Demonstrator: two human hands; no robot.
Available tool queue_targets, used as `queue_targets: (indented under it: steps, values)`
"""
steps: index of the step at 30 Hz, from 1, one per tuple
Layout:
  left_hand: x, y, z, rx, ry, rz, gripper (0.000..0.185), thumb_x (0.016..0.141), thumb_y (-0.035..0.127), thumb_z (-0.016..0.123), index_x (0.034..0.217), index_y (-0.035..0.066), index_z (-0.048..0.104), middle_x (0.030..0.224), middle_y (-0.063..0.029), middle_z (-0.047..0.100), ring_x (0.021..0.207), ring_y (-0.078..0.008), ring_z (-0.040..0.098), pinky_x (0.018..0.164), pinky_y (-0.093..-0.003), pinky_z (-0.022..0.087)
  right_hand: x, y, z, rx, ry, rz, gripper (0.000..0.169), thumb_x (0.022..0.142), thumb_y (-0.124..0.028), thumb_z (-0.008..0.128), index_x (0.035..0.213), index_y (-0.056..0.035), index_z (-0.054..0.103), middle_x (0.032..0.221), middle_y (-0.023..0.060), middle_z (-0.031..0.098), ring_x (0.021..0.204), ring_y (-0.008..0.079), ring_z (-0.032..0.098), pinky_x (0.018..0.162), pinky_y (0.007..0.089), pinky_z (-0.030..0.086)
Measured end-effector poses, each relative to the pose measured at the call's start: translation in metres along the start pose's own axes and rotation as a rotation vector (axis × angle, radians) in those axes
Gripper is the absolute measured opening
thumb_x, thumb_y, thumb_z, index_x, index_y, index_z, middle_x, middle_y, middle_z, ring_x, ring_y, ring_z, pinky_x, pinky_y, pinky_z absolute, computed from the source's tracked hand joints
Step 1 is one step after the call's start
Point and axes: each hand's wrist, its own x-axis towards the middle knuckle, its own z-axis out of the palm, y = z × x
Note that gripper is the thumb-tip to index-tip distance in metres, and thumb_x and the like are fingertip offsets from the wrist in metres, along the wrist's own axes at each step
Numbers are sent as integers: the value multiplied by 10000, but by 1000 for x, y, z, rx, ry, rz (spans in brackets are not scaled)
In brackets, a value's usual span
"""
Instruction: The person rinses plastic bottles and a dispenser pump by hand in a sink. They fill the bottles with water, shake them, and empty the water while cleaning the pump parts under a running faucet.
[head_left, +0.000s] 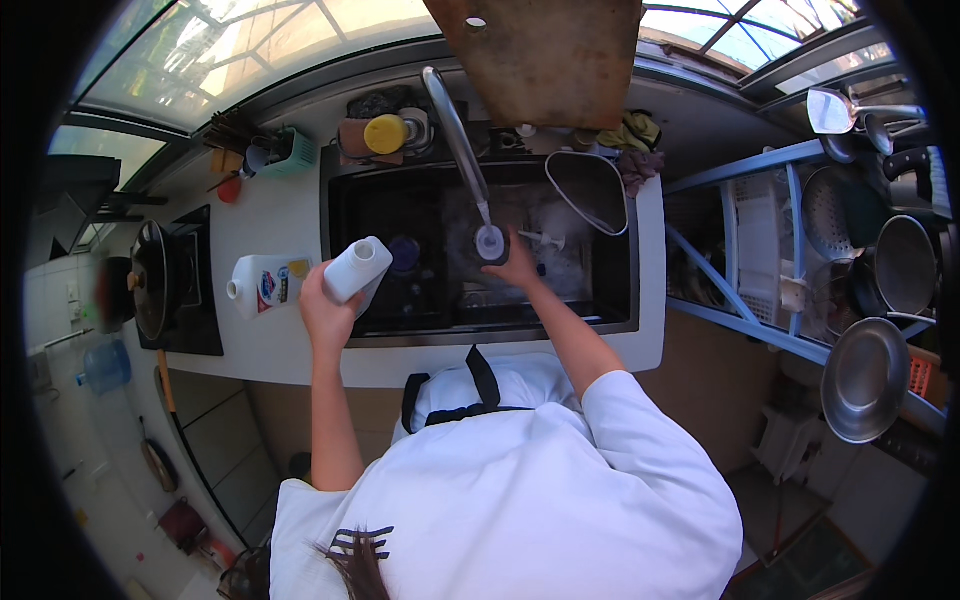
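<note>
My left hand (327, 319) grips a white plastic bottle (346, 276) above the sink's left rim; its round mouth is uncapped and faces up. Beyond the middle of the dark sink (487, 337), my right hand (517, 262) holds a small round cup-like piece (490, 243), pale inside. Water from the metal faucet (454, 127) runs into it. To the right of that hand, a white pump dispenser head (546, 239) lies in the sink. A white labelled jug (274, 283) with an open spout lies or stands on the counter, left of my left hand.
A wire-rimmed strainer (587, 193) sits at the sink's right back corner. Behind the sink are a yellow-topped container (386, 134), cloths (640, 161) and a large board (547, 60). A lidded pan (152, 279) is left; a blue rack (750, 304) with pans stands right.
</note>
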Motion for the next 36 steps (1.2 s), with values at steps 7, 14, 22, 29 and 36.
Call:
queue_targets:
  steps: [7, 14, 22, 29, 36]
  values:
    - [-6, -19, 9, -177, -36, -53, 543, 590, -57, 791, 1090, 40, 602, 1035, -90, 647, 1000, -237, 613, 885, -362, 464, 5, -25, 42, 160, 339, 66, 822, 617, -188, 845, 1340, -96, 464, 1196, 190, 611, 1122, 370, 582, 918, 432, 478]
    - [-6, -28, 12, -153, -8, -77, 534, 602, -53, 784, 1094, 48, 603, 1046, -81, 644, 1009, -227, 604, 885, -361, 463, 8, -19, 37, 153, 355, -19, 710, 603, -144, 821, 1252, -89, 538, 1081, 189, 653, 1023, 366, 626, 853, 426, 509]
    - [4, -10, 11, -213, -2, -60, 539, 611, -46, 785, 1107, 57, 602, 1056, -74, 641, 1013, -217, 601, 902, -358, 459, 25, -1, 22, 148, 500, 125, 547, 610, -279, 831, 1038, -7, 626, 1015, 207, 664, 902, 352, 655, 768, 421, 518]
    - [0, -9, 2, -229, 22, -65, 551, 602, -33, 793, 1114, 44, 603, 1051, -75, 645, 1006, -212, 607, 917, -361, 464, 15, -27, -36, 887, 306, 485, 545, 697, -332, 792, 1121, -64, 578, 996, 72, 634, 904, 216, 630, 744, 373, 534]
    - [-9, -12, -11, -264, 20, -74, 563, 598, -29, 801, 1120, 40, 602, 1046, -68, 650, 1007, -210, 609, 917, -356, 468, 4, 12, -55, 1425, 143, 637, 573, 726, -358, 772, 1175, -93, 534, 1078, 73, 609, 1005, 225, 605, 847, 396, 516]
